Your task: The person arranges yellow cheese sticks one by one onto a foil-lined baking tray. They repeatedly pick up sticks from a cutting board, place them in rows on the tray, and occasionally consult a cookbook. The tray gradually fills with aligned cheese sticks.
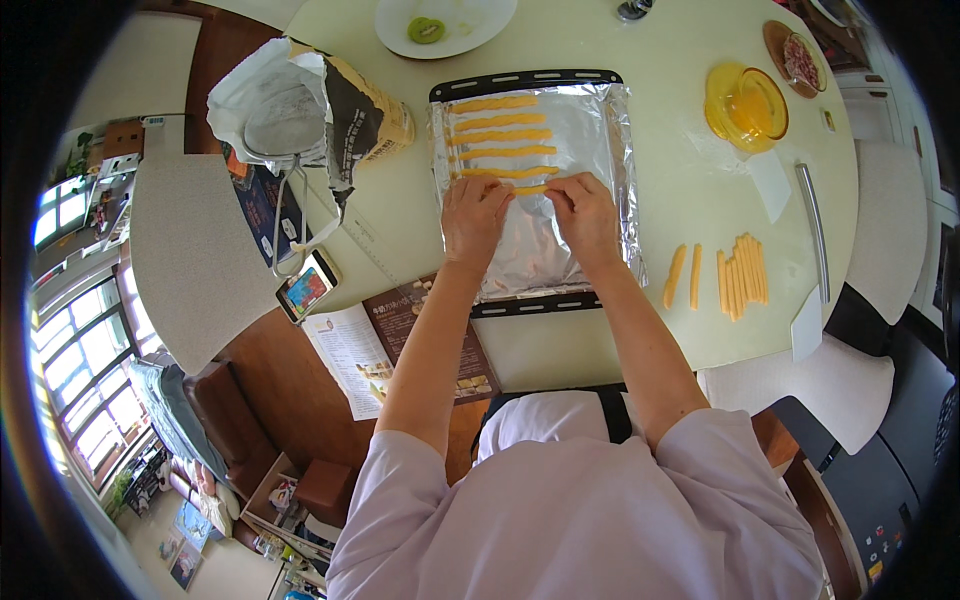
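Note:
A foil-lined black baking tray [525, 307] lies on the table before me. Several twisted yellow dough sticks [504, 136] rest crosswise on its foil, one above another, in the left half. Below them, my left hand [476, 217] pinches the left end of another dough strip [531, 190]. The strip's right end sits between the thumb and fingers of my right hand [583, 214]. Both hands are low over the foil; whether the strip touches it I cannot tell. More straight dough strips [742, 276] lie on the table to the right, most side by side, two apart.
At the left stand an open flour bag [367, 105] with a sieve [283, 124] in its mouth, a phone [307, 286] and an open recipe book [349, 352]. Rightward are amber glass bowls [746, 109], a metal rod [814, 232] and white scrapers [807, 326]. A plate [480, 37] holds kiwi.

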Tool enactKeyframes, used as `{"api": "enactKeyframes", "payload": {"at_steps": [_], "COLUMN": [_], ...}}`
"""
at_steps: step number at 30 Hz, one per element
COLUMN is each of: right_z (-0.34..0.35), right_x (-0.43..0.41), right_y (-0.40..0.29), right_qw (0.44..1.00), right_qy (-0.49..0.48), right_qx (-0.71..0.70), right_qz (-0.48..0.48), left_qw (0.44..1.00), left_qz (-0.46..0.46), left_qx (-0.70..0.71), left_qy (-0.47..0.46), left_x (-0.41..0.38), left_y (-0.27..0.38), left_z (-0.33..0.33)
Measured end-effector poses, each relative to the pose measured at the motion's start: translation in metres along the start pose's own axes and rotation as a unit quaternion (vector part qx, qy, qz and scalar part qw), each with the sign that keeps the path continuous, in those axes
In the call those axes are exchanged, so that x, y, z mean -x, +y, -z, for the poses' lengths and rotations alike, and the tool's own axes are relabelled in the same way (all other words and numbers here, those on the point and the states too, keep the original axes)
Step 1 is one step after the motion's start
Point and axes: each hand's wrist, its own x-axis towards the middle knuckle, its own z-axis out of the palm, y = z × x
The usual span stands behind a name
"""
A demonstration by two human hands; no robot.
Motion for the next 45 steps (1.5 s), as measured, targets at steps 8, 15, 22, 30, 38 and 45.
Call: {"api": "enactKeyframes", "payload": {"at_steps": [8, 15, 22, 30, 38, 45], "right_z": [0.005, 0.011, 0.005, 0.000, 0.020, 0.007], "right_x": [-0.006, -0.029, -0.037, -0.033, -0.017, -0.008], "right_y": [0.001, 0.005, 0.010, 0.008, -0.003, 0.005], "right_qw": [0.999, 0.997, 0.994, 0.996, 0.995, 0.995], "right_qy": [0.007, -0.067, -0.066, -0.052, -0.094, -0.082], "right_qx": [-0.020, 0.034, 0.063, 0.068, 0.011, 0.048], "right_qz": [-0.035, 0.007, 0.053, 0.020, -0.035, 0.007], "left_qw": [0.999, 0.994, 0.990, 0.990, 0.995, 0.990], "left_qz": [0.017, 0.017, 0.016, 0.025, -0.012, -0.022], "left_qx": [-0.012, -0.098, -0.129, -0.135, -0.091, -0.123], "left_qy": [0.033, -0.046, -0.057, -0.029, -0.033, -0.066], "left_x": [-0.003, -0.023, -0.026, -0.023, -0.008, -0.003], "left_y": [-0.002, -0.033, -0.033, -0.032, -0.029, -0.032], "left_z": [0.003, 0.020, 0.020, 0.016, 0.027, 0.025]}}
